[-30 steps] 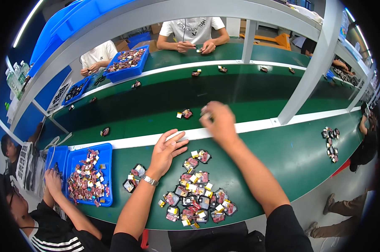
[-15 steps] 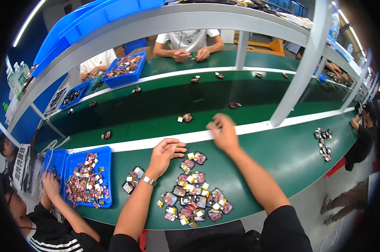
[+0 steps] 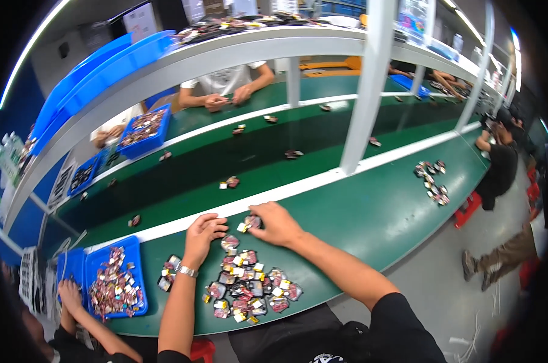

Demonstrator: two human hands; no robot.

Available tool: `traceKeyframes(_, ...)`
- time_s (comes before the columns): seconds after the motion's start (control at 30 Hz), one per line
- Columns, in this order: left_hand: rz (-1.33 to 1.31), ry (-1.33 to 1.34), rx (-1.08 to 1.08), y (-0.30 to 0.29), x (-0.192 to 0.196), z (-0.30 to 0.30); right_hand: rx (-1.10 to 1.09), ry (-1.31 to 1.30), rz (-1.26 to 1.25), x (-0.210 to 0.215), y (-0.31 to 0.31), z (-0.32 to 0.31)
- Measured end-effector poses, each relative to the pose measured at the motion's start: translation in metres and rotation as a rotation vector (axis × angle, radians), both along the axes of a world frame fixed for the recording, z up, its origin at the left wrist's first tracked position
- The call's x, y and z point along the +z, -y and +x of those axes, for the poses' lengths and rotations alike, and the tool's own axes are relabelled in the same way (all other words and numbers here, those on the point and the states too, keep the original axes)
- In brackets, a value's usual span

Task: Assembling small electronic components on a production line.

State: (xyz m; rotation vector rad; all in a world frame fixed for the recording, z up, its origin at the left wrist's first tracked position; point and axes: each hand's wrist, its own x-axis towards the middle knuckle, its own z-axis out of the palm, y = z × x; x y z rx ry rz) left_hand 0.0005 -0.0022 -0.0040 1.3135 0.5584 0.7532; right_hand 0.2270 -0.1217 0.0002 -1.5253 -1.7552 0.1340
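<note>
My right hand [image 3: 276, 224] rests on the green table [image 3: 371, 212] with its fingers closed on a small dark red packet [image 3: 250, 222] at the far edge of a pile. My left hand [image 3: 202, 235] lies beside it, fingers curled loosely, touching the table just left of that packet and holding nothing I can see. A wristwatch sits on my left wrist. Below both hands spreads a pile of several small red and white packets [image 3: 250, 287].
A blue tray [image 3: 113, 284] of similar packets stands at the left, with another person's hand [image 3: 71, 293] at it. A dark conveyor belt [image 3: 225, 163] carries scattered packets [image 3: 230, 181]. White posts [image 3: 365, 91] hold a shelf. Other people sit opposite and at the right.
My right hand has drawn back from the conveyor's edge to the top of the pile and closed on a packet. My left hand has shifted slightly toward it.
</note>
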Motion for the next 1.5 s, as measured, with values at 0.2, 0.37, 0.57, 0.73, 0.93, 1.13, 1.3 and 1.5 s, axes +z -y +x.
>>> traceKeyframes(0.2,-0.146,0.012,-0.154,0.006,0.026,-0.009,0.239,-0.062,0.153,0.059,-0.019,-0.031)
traceKeyframes(0.37,-0.215,0.075,-0.210,0.002,0.032,-0.033,0.383,-0.044,0.111,0.053,-0.036,-0.051)
traceKeyframes(0.57,-0.250,0.064,-0.034,0.004,0.004,-0.032,0.362,-0.063,0.190,0.024,-0.043,-0.060)
traceKeyframes(0.73,-0.227,0.095,-0.036,-0.002,0.008,-0.035,0.287,-0.079,0.205,0.019,-0.049,-0.064)
traceKeyframes(0.93,-0.182,0.072,-0.103,-0.006,0.011,-0.041,0.197,-0.052,0.148,0.012,-0.049,-0.065)
traceKeyframes(1.13,-0.187,0.014,-0.104,0.003,0.012,-0.039,0.314,-0.056,0.148,0.018,-0.046,-0.064)
traceKeyframes(1.3,-0.158,0.031,-0.160,0.001,0.007,-0.039,0.362,-0.031,0.078,0.016,-0.048,-0.061)
traceKeyframes(1.5,-0.187,0.094,-0.193,0.001,0.008,-0.038,0.366,-0.087,0.092,0.014,-0.049,-0.067)
